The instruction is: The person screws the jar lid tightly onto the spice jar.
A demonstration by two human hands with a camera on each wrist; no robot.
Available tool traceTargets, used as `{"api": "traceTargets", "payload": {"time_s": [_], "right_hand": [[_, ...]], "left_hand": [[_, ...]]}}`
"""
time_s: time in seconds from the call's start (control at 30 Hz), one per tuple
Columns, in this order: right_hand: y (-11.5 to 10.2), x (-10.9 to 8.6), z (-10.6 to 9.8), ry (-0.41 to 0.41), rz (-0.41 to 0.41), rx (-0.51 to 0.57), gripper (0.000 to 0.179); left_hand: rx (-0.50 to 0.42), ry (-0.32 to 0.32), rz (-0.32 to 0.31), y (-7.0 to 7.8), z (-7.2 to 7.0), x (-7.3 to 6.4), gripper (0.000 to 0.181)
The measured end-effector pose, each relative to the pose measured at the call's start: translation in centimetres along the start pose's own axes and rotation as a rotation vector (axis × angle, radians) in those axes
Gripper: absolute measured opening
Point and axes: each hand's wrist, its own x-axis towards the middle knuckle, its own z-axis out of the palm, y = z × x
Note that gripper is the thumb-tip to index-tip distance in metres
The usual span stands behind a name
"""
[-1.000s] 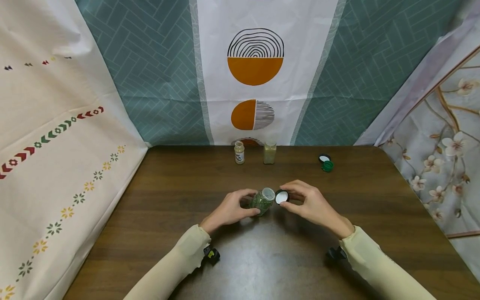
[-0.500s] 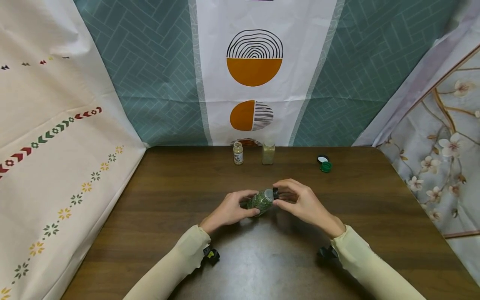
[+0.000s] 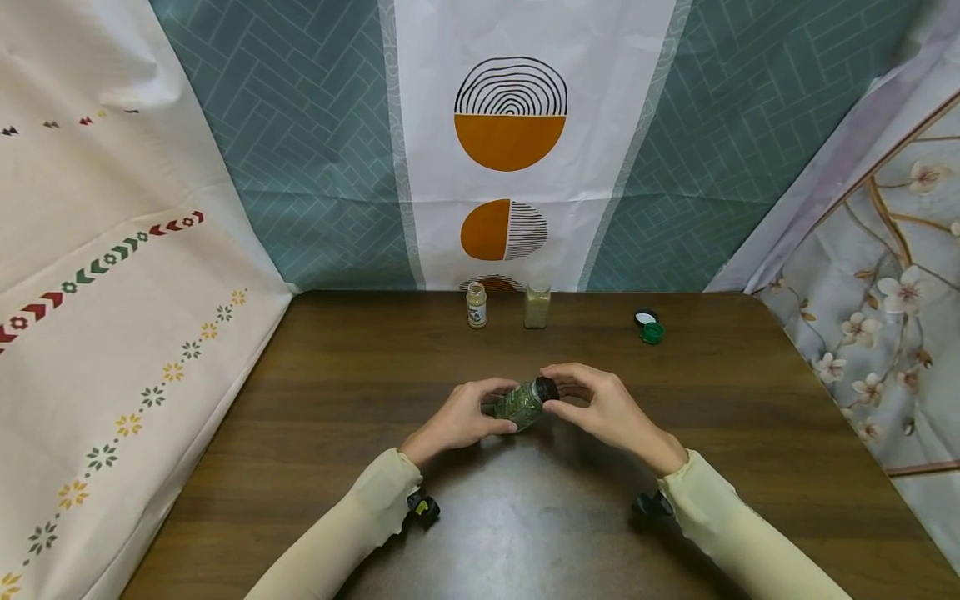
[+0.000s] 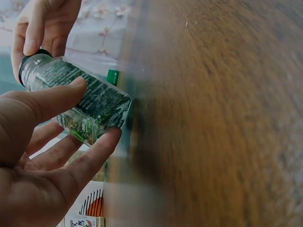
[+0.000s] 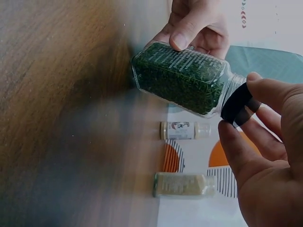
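Observation:
A clear glass spice jar [image 5: 182, 80] of chopped green herbs leans to the right at the middle of the table. My left hand [image 3: 461, 417] grips its body, thumb on the near face and fingers behind and beneath, as the left wrist view shows. At the jar's mouth sits a black screw cap [image 5: 236, 103]. My right hand [image 3: 611, 410] pinches that cap's rim between thumb and fingertips. In the head view the cap [image 3: 547, 389] covers the jar's mouth, in line with its neck.
At the table's back edge stand a small labelled jar [image 3: 477, 305] without a lid and a square jar [image 3: 537, 306] of pale powder. Farther right lie a black cap [image 3: 647, 317] with a white liner and a green cap [image 3: 652, 333]. Patterned cloths hang around the wooden table [image 3: 360, 350].
My right hand has moved left, turning the black cap from facing the camera onto the jar's mouth. The jar has tipped slightly more to the right in my left hand.

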Motion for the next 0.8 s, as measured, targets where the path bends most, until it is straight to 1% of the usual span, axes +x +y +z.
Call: {"api": "traceTargets", "payload": {"time_s": [0.2,0.37,0.5,0.67,0.8], "right_hand": [[0.02,0.15,0.14,-0.010,-0.083,-0.084,0.042],[-0.18,0.27,0.15,-0.034,-0.115,-0.137,0.042],[-0.21,0.27,0.15,-0.051,-0.141,-0.155,0.041],[-0.29,0.36,0.08,-0.069,-0.129,-0.144,0.042],[-0.27,0.43,0.00,-0.069,-0.114,-0.153,0.041]], "left_hand": [[0.016,-0.006,0.008,0.07,0.11,0.08,0.056],[0.007,-0.008,0.001,0.25,0.13,0.01,0.057],[0.008,-0.010,0.002,0.32,0.08,0.02,0.057],[0.015,-0.014,0.006,0.29,0.02,0.12,0.056],[0.015,-0.016,0.009,0.20,0.00,0.19,0.056]]}}
